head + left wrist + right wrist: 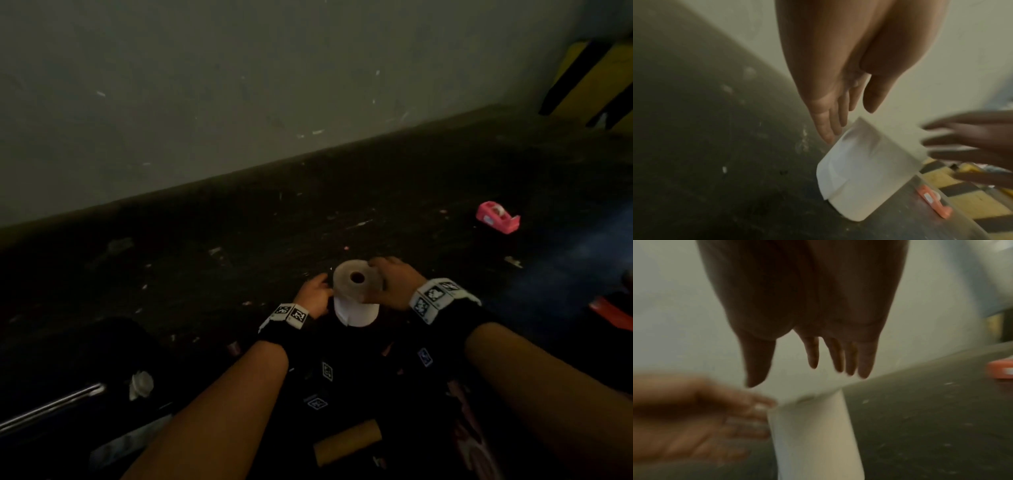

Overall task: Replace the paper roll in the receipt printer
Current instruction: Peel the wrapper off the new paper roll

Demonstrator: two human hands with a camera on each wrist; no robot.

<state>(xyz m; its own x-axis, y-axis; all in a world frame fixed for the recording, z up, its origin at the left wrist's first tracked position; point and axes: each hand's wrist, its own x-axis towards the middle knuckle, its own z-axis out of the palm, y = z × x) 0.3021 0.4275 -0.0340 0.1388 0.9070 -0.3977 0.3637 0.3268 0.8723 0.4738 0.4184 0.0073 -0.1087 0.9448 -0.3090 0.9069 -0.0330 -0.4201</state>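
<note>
My left hand (313, 297) sits just left of the paper roll (356, 294), fingers nearly straight and relaxed, their tips at or just short of the roll's left flank; the blurred wrist views do not settle whether they touch. The roll stands between my hands on the dark, littered worktop (205, 260), its long axis roughly vertical and tipped slightly away from me, so the open core hole faces up toward the head camera. A loose outer tail of paper (830, 178) hangs down the near lower side. My right hand (394, 284) reaches over the roll's upper right edge; the head view suggests fingers draped on the rim, while the right wrist view shows them extended and spread, so I cannot tell whether they clasp it. Farther right of that hand lies a pink tape dispenser (498, 217), well apart. Below both wrists, nearer to me, a brown cardboard core (347, 442) lies on its side. The printer itself is lost in the dark. I judge the risks to be that the loose tail unwinds or creases if the roll is lifted by one side, and that an uneven push topples the upright roll.
</note>
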